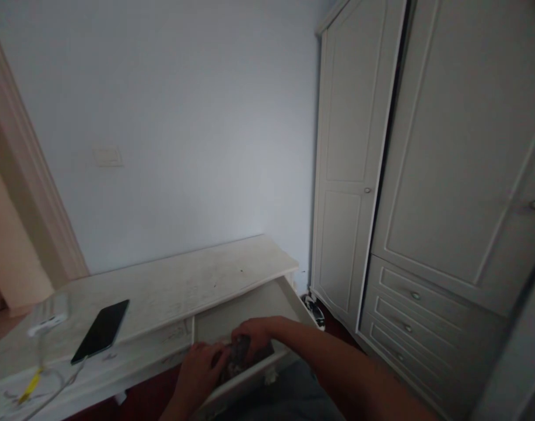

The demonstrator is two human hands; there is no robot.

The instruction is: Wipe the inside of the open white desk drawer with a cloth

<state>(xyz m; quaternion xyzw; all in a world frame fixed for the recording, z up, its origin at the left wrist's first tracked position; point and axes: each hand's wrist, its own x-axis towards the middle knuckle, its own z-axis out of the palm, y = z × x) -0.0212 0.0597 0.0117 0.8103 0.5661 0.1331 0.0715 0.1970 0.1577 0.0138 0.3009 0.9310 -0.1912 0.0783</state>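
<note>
Against a pale blue wall, near a white wardrobe, stands a scuffed white table with a phone near its front edge and a drawer open at its right end, where the left hand and right hand grip a dark, indistinct item by the drawer's front edge.

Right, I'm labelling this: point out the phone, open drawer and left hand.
Phone (101, 331), head view: middle of screen.
Open drawer (269, 299), head view: bare inside.
Left hand (200, 365), head view: back of hand.
</note>
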